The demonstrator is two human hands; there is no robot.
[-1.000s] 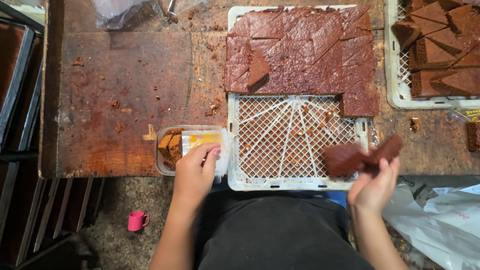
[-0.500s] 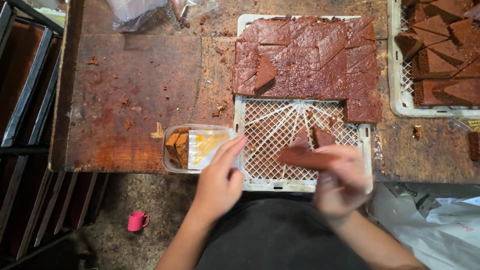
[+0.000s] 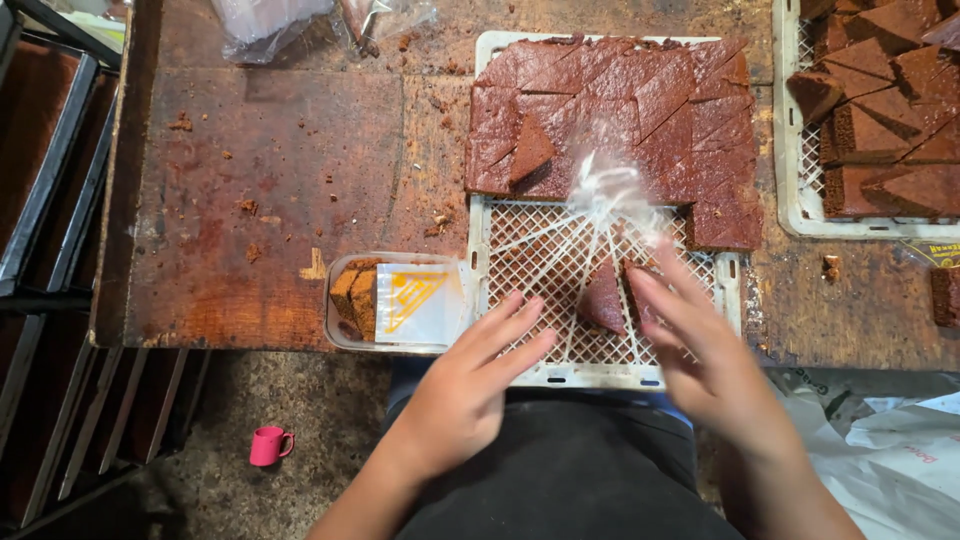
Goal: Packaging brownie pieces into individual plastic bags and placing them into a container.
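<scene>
Even, fairly bright overhead light falls on the bench (image 3: 270, 200) with soft shadows; both hands' fingers (image 3: 690, 300) smear with motion blur; clear plastic (image 3: 610, 190) glares faintly.

a small bakery or cake-packing workshop, by the look of it. a worn, crumb-strewn wooden table (image 3: 260, 200) fills the view. white plastic lattice trays (image 3: 590, 375) sit at twelve and two o'clock, loaded with brown cake cut into triangles (image 3: 620, 110). clear plastic bags (image 3: 270, 20) lie at eleven o'clock. dark metal baking trays on a rack (image 3: 40, 180) stand at nine o'clock, over a rough speckled floor (image 3: 250, 400).
</scene>
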